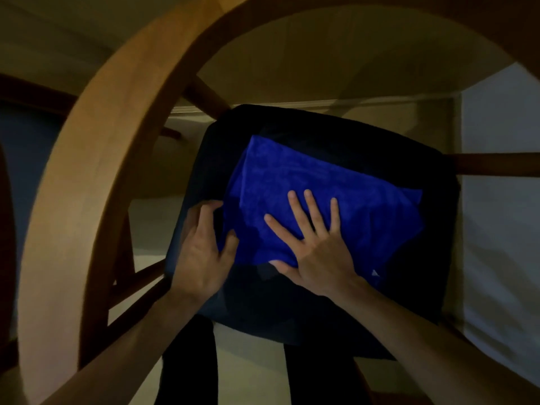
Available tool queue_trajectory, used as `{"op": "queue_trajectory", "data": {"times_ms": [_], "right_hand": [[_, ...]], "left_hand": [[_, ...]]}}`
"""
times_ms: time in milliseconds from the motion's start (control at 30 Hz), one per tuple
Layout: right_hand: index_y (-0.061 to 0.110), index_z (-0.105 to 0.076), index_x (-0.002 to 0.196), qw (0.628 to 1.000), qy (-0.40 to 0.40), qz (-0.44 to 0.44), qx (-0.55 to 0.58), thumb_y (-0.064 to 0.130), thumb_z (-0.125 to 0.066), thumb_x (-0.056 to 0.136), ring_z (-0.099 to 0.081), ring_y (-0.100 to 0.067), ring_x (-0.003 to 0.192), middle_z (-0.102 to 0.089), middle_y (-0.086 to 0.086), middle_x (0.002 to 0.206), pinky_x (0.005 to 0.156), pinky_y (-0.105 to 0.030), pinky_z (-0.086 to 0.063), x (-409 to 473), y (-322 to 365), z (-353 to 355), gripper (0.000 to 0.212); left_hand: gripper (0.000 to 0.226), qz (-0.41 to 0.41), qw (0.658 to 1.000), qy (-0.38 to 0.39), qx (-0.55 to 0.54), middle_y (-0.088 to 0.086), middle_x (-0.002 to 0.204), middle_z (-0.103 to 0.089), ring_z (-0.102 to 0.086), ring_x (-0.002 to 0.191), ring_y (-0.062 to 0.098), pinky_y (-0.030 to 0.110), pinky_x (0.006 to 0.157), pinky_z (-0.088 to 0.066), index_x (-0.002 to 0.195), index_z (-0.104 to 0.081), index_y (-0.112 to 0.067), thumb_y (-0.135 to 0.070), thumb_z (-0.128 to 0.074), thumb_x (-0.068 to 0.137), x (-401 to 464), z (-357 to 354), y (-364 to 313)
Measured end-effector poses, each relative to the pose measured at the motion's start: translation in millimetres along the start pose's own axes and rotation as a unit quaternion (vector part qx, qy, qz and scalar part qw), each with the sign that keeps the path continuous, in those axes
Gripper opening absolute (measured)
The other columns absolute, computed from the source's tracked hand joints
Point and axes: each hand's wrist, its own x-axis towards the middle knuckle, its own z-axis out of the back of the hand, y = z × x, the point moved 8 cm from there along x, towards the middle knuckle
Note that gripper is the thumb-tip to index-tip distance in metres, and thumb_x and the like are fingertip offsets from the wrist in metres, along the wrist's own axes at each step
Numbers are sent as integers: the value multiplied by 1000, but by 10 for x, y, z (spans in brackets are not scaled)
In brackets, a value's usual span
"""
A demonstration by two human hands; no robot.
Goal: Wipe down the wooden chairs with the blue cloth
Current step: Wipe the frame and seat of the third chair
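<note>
At the far left a broad, curved band of pale wood, the backrest rail of a wooden chair (96, 159), sweeps up from the bottom corner and arches over the top of the view; its face is smooth and matte, with darker brown struts (137, 276) crossing behind it lower down. No container shows anywhere in the view, only the chair and what lies on it. Just right of the rail the left hand (201, 252) rests at the left edge of the dark seat cushion (292, 317), its fingers curled and its thumb pressed against the near left corner of the blue cloth (306, 182), so it appears to pinch that edge, though the dim light makes the grip hard to confirm. The cloth lies on the cushion, partly folded into a rough rectangle, its surface a plush, slightly nubby vivid blue against the near-black, soft-cornered square of the seat. To the right, the right hand (315, 247) lies flat on the cloth's near half, fingers straight and spread, palm down. Further right a dark brown wooden bar (496, 165) runs level from the cushion's edge to the frame edge, over a pale floor (496, 244).
</note>
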Motion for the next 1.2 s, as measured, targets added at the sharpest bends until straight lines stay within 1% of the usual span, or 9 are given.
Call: {"op": "queue_trajectory", "data": {"times_ms": [200,400,500,567,667,867,1000,1133,1200], "right_hand": [[29,-11,157,999,14,-13,-28,62,-30,95,0,-39,150,-1,-19,163,114,-69,-6,121,-13,-57,73],[29,-15,157,1000,-3,-5,-10,50,-34,98,-2,-33,151,-6,-13,164,115,-64,-11,476,-79,115,66],[31,-13,156,998,4,-60,7,49,-27,98,-3,-30,151,-5,-9,165,119,-59,-7,953,-254,237,62],[30,-19,155,994,-9,-100,45,47,-25,101,-8,-29,150,-11,-9,164,120,-56,-6,1372,-445,347,57],[31,-26,152,987,34,-133,89,45,-24,103,-17,-25,149,-22,-7,161,121,-51,-8,1827,-658,337,51],[33,-37,148,991,13,-81,110,69,-36,91,-15,-21,149,-25,-2,161,122,-44,-5,1576,-440,371,67],[19,-53,138,974,-30,-60,216,27,-55,98,-25,-19,147,-38,-3,154,123,-36,-11,1407,-309,433,41],[9,-54,136,956,-20,-60,286,-3,-62,87,-27,-16,145,-40,-6,153,121,-25,-9,991,-60,375,51],[5,-58,132,946,-23,-49,319,-7,-62,83,-32,-19,143,-45,-9,149,122,-30,-14,672,126,341,51]], "left_hand": [[53,60,997,-39,-18,-2,138,-40,-35,120,1,29,97,-38,136,-38,-27,-22,-61,88,-88,40,233],[47,48,996,-60,-33,1,135,-40,-42,125,15,33,102,-39,133,-41,-20,-17,-59,90,-84,150,170],[47,63,995,-75,-23,6,135,-39,-42,124,19,35,101,-40,131,-43,-16,-15,-61,87,-70,208,200],[47,74,993,-84,-25,8,133,-41,-43,122,22,36,100,-41,130,-44,-14,-13,-62,86,-74,237,217],[47,81,993,-87,-24,9,131,-42,-45,120,22,33,99,-40,129,-44,-12,-13,-62,86,-67,242,234],[47,85,993,-72,-25,6,131,-41,-44,119,19,25,96,-34,130,-43,-14,-17,-61,88,-72,218,211],[43,77,994,-76,-30,5,133,-37,-42,121,16,26,99,-35,130,-42,-16,-15,-57,90,-73,260,159],[40,72,994,-70,-37,8,137,-32,-38,125,19,30,105,-34,131,-41,-12,-10,-51,93,-75,307,113],[37,64,995,-71,-34,11,137,-33,-38,125,21,30,104,-35,130,-42,-9,-9,-49,94,-74,329,87]]}}
